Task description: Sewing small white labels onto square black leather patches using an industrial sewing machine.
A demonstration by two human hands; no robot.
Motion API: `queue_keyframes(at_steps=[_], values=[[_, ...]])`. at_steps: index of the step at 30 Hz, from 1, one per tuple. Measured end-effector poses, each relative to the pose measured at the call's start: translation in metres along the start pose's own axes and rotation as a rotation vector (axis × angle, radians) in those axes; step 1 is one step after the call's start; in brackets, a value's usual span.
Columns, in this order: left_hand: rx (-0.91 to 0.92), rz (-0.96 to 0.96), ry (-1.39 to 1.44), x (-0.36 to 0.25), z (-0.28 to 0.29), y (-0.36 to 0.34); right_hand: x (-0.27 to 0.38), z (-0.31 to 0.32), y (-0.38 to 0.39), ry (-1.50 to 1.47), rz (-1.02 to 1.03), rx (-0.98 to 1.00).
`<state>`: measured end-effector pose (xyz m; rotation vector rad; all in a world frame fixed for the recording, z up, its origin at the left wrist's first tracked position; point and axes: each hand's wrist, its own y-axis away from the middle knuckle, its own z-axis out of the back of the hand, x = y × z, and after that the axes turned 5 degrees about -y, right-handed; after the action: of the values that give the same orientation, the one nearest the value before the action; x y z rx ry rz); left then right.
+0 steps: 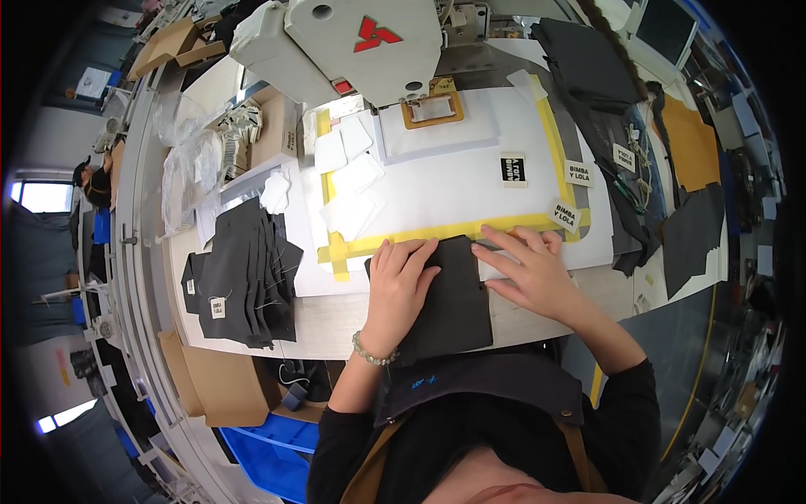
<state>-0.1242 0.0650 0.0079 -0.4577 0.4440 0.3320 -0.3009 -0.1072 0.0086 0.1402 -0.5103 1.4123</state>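
Note:
A dark piece of folded fabric (453, 302) lies at the front edge of the table, close to my body. My left hand (397, 290) rests on its left side, fingers stretched forward and thumb on the cloth; a beaded bracelet is round that wrist. At the fabric's upper right edge is my right hand (529, 273), fingers spread, with fingertips touching or very near the cloth and a white sheet under the hand. Just beyond it lie a pale printed label (564, 215) and another pale label (578, 174). A black label (513, 170) sits farther in on the white board (445, 197).
A large white sewing machine head (369, 46) overhangs the board, above an orange-brown frame (432, 111). Yellow tape (403, 241) borders the board. Dark fabric pieces (248, 277) are stacked at left, near a cardboard box (273, 126) of labels. White paper pieces (357, 172) are scattered nearby.

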Motion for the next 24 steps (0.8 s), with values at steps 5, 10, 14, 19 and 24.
queue_keyframes(at_steps=[5, 10, 14, 19, 24], values=[[0.074, 0.042, -0.045, -0.0053, 0.0043, -0.0016, -0.0003, -0.0015, 0.0011, 0.029, 0.0, -0.026], [0.075, 0.015, -0.053, -0.0028, 0.003, 0.0015, -0.001, -0.0029, 0.0016, 0.025, -0.006, -0.031], [0.064, 0.028, -0.034, -0.0049, 0.0043, -0.0004, -0.0021, -0.0036, 0.0011, 0.034, 0.012, -0.026], [0.081, 0.033, -0.039, -0.0045, 0.0049, -0.0008, -0.002, -0.0038, 0.0004, 0.053, 0.039, -0.037], [0.071, 0.027, -0.059, -0.004, 0.0038, 0.0005, -0.0009, -0.0029, 0.0, 0.055, 0.026, -0.038]])
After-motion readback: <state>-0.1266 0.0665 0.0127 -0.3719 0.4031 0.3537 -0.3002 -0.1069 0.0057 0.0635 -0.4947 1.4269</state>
